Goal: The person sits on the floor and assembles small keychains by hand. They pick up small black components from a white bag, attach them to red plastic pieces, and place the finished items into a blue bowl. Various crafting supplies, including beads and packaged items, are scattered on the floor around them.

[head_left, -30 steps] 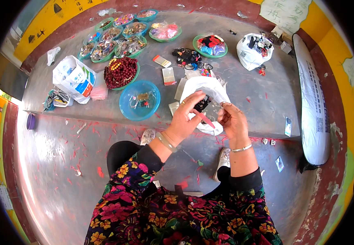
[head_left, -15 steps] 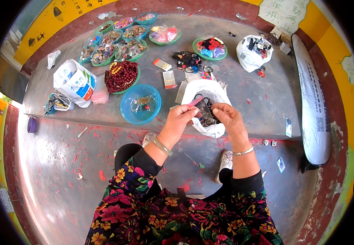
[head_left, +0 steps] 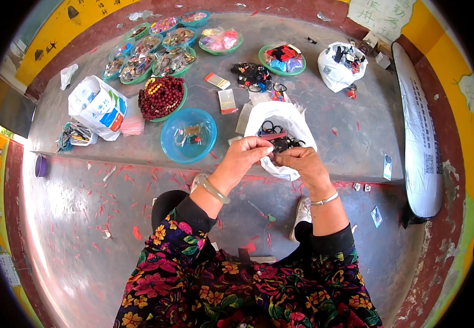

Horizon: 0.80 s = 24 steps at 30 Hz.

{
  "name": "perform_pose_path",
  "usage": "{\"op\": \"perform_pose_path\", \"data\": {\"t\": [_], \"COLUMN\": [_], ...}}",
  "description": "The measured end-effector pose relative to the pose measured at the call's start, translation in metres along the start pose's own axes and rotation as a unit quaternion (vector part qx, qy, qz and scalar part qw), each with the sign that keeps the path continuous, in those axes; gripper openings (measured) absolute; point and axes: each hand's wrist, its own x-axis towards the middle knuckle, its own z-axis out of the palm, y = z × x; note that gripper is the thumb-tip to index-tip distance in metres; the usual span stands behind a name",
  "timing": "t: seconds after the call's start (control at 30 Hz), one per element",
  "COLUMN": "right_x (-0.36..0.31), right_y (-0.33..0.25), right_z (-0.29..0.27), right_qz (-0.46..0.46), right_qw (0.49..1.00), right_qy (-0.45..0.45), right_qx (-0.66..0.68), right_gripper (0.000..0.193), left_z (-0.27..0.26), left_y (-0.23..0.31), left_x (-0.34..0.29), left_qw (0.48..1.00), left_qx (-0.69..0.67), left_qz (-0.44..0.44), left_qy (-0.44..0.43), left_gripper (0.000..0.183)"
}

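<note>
Both my hands hold a small see-through plastic packet (head_left: 278,143) with a pink strip along its top; something dark shows in or behind it. My left hand (head_left: 246,154) pinches its left side, and my right hand (head_left: 306,166) pinches its lower right, fingers closed. The packet is over the mouth of a white plastic bag (head_left: 296,116) standing on the raised grey platform. Black hair ties (head_left: 270,128) lie inside that bag, partly hidden by my hands.
Left of the bag is a blue bowl (head_left: 176,154) with small items. Beyond are dark red beads (head_left: 157,104), a black heap of hair ties (head_left: 251,75) and a basket of coloured packets (head_left: 281,69). Another white bag (head_left: 335,82) stands at right. The platform edge (head_left: 122,159) runs across.
The packet's pink strip has swung from sticking up and slanted to lying level across the top. My right hand has moved lower, and both hands have come closer together.
</note>
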Motion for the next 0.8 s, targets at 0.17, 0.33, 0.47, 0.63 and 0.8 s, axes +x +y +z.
{"op": "perform_pose_path", "data": {"t": [0.17,0.33,0.47,0.63,0.8], "right_x": [0.001,0.0,-0.001,0.0,0.003], "right_y": [0.0,0.0,-0.002,0.001,0.001], "right_z": [-0.001,-0.001,-0.001,0.001,0.008], "right_qz": [-0.002,-0.022,-0.037,-0.064,-0.148], "right_qw": [1.0,0.998,0.997,0.993,0.928], "right_qy": [0.023,0.054,0.065,0.095,0.225], "right_qx": [0.007,0.023,0.026,-0.003,-0.256], "right_gripper": [0.011,0.01,0.009,0.008,0.009], "left_z": [-0.001,0.002,0.003,0.008,0.009], "left_y": [-0.002,-0.003,-0.006,-0.007,-0.021], "left_x": [0.0,0.001,0.001,0.001,0.001], "left_qw": [1.0,1.0,1.0,1.0,0.989], "left_qx": [-0.026,-0.008,-0.009,-0.002,0.124], "left_qz": [0.001,-0.003,-0.003,0.022,0.065], "left_qy": [-0.005,-0.022,-0.025,-0.006,0.043], "left_gripper": [0.019,0.02,0.02,0.019,0.023]}}
